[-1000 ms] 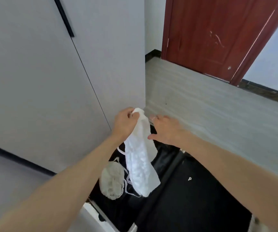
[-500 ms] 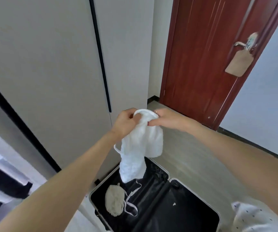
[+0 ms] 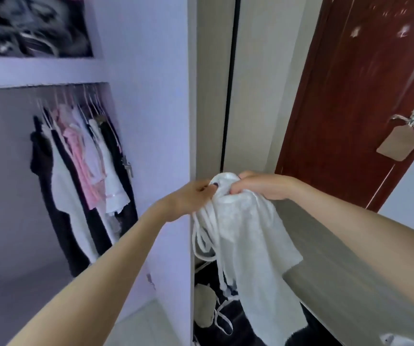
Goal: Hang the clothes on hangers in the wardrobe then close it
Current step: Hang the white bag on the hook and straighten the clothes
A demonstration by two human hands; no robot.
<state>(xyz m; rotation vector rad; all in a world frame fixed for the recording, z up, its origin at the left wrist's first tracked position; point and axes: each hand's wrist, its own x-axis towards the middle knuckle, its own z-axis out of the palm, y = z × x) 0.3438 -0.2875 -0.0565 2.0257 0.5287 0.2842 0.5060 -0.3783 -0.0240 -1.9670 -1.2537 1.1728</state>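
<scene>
Wardrobe [image 3: 51,171] at 9 o'clock, clothes [image 3: 83,171] hanging inside. Door [image 3: 350,96] at 2. Suitcase [image 3: 240,325] at 6, below the garment [image 3: 245,236].

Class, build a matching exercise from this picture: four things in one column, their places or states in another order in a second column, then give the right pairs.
Things
1. white garment
2. paper tag
3. pink top
4. dark pile

Places or states
A. on the wardrobe's upper shelf
B. gripped by left hand and right hand
C. hanging from the door handle
D. on a hanger on the rail

Pairs: 1-B, 2-C, 3-D, 4-A
</scene>
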